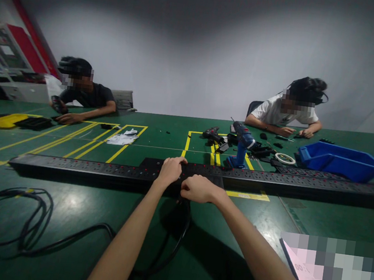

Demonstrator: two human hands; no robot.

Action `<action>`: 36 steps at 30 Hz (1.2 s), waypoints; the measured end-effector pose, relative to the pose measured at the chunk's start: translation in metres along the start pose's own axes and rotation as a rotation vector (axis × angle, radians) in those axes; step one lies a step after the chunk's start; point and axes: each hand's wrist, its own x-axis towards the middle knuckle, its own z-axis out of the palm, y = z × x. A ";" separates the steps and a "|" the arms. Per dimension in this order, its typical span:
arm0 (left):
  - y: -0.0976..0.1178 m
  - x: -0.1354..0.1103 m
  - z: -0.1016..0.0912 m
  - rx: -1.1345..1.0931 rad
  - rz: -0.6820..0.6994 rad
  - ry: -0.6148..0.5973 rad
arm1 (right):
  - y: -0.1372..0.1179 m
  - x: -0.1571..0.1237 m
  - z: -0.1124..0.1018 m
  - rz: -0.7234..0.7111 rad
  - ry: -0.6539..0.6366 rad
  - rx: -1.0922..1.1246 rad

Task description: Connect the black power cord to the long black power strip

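Observation:
Two long black power strips lie across the green table. One power strip [80, 167] runs to the left, the other power strip [305, 182] to the right. They meet in the middle under my hands. My left hand [170, 170] is curled over the top edge of the strips where they meet. My right hand [197, 189] is closed at the front edge there, where a black cable [178, 244] leaves the strip and loops toward me. What the right fingers pinch is hidden.
A blue cordless drill [243, 147] stands behind the strips, with small black parts and a tape roll [285, 158] nearby. A blue bin [341, 160] sits at right. Coiled black cable [25, 219] lies front left. Two other people work across the table. Paper [310, 275] lies front right.

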 end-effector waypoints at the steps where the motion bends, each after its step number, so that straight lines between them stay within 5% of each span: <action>1: 0.000 0.000 0.000 -0.001 -0.004 -0.002 | -0.004 -0.001 0.000 0.019 -0.012 -0.046; 14: -0.003 0.002 0.004 0.008 0.002 0.004 | -0.013 -0.011 -0.005 0.091 -0.161 -0.120; 17: -0.002 0.002 0.003 0.021 -0.008 -0.003 | 0.004 -0.018 -0.024 0.077 -0.172 -0.024; 20: -0.003 0.002 0.003 0.017 -0.009 -0.009 | 0.032 -0.025 -0.047 0.062 -0.053 0.122; 24: -0.005 0.002 0.006 0.002 0.006 -0.003 | 0.083 -0.034 -0.061 0.338 0.155 -0.021; 30: -0.004 0.000 0.011 -0.017 0.012 -0.003 | 0.141 -0.042 -0.033 0.651 0.213 -0.255; 36: -0.003 0.000 0.010 -0.016 -0.028 -0.017 | 0.150 -0.037 -0.007 0.708 0.335 -0.318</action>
